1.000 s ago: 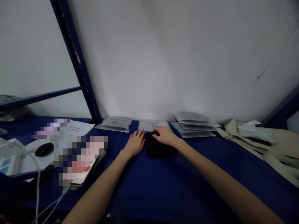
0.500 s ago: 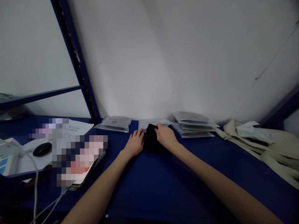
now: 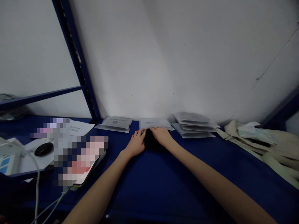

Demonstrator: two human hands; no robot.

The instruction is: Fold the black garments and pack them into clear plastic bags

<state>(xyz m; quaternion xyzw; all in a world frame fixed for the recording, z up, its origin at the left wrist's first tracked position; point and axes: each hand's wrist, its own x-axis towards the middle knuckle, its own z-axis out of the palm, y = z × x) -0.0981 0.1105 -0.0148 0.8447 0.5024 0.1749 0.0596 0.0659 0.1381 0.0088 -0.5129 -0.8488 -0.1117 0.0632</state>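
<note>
I have both hands together at the far side of the blue desk (image 3: pixel 149 189), and the black bundle (image 3: pixel 151 143) is between them, on the near side of the frosted middle bag (image 3: pixel 156 123), just at its front edge. I read the step in hand as working that soft-looking dark piece in at the bag's edge, which seems to lift slightly in an arc above it. The right hand (image 3: pixel 162 136) lies over the bundle's right side with its fingers bent across the top edge; I take them to be grasping it, though the thumb is out of my sight. The left hand (image 3: pixel 136 143) sits palm down along the bundle's left side, fingers curled toward the bag's near left corner, and I cannot tell whether they pinch the film or only press beside it. To my mind the next move calls for the left steadying the bag while the right pushes forward low and flat, so the bundle doesn't bunch up. A stack of bags (image 3: pixel 195 119) sits close on the right and could be nudged if I swing wide; another frosted bag (image 3: pixel 116 123) lies apart on the left. Farther out are pale cloth (image 3: pixel 273 144) to the right and a phone (image 3: pixel 84 174), white cable (image 3: pixel 37 186) and black mouse (image 3: pixel 44 149) to the left, all well apart from the hands.
</note>
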